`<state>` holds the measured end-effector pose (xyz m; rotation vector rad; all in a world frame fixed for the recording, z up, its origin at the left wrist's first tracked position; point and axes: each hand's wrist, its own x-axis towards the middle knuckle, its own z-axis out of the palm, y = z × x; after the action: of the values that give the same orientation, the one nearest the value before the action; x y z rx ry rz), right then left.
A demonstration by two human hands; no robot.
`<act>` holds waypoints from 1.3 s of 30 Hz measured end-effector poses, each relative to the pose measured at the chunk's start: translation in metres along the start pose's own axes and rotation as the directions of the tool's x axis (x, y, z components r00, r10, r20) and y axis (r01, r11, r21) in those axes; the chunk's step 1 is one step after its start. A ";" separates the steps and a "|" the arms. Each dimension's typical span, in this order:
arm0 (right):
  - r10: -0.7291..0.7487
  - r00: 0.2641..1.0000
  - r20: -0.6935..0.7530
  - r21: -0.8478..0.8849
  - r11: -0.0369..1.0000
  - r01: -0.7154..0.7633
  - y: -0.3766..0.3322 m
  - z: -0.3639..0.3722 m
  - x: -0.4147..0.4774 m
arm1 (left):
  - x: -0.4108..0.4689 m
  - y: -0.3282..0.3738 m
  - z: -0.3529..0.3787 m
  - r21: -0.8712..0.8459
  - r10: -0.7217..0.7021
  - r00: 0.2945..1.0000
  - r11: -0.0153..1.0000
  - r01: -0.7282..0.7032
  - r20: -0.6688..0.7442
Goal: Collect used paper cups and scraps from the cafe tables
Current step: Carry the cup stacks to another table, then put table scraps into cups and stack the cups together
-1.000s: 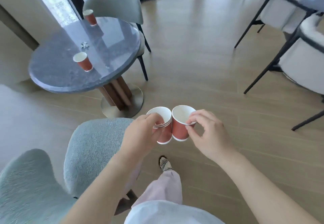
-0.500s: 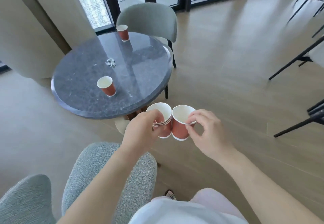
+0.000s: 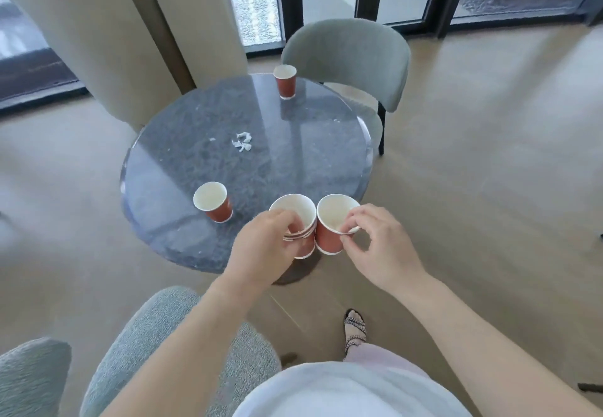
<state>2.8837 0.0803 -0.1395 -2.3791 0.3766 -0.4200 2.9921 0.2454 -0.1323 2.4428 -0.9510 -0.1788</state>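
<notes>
Fingers [image 3: 290,224] of the left hand [image 3: 261,250] gripped a nested stack of red paper cups [image 3: 295,212] at centre frame; the right hand [image 3: 381,250] pinched a single red paper cup [image 3: 328,237] by its rim, apparently for nesting. A near cup [image 3: 212,203], a far cup [image 3: 285,83] and white paper scraps [image 3: 243,143] sat on the round grey stone worktop [image 3: 293,162].

Hands [image 3: 261,247] [image 3: 380,247] gripping cup stack [image 3: 301,221], single cup [image 3: 331,227] over table [image 3: 293,155].

Rust red, white and speckled grey.

The round stone tabletop [image 3: 293,155] is dark grey with pale speckling, the crumpled paper scraps [image 3: 243,142] white. The nested stack of rust-red paper cups [image 3: 305,248], the single rust-red paper cup [image 3: 328,238], the near tabletop cup [image 3: 222,212] and the far tabletop cup [image 3: 286,87] are white inside. The fabric chair [image 3: 349,48] is sage grey-green, the plank floor [image 3: 473,172] tan.
</notes>
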 end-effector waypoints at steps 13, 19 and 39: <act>-0.141 0.923 0.359 -0.002 0.988 0.152 0.071 0.027 0.139 | 0.105 -0.027 0.030 0.253 -0.171 0.980 0.957 0.142 0.098; -0.160 0.896 0.415 -0.030 0.982 0.189 0.066 0.057 0.177 | 0.133 -0.055 0.025 0.338 -0.173 0.974 0.934 0.116 0.144; 0.034 0.898 0.440 -0.245 0.966 0.083 0.047 0.130 0.220 | 0.169 -0.146 0.012 0.203 -0.043 0.987 0.979 0.011 0.155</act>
<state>3.1267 0.0387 -0.2205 -2.6404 0.1971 0.1786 3.2011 0.2198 -0.2059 2.6608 -1.0494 -0.3036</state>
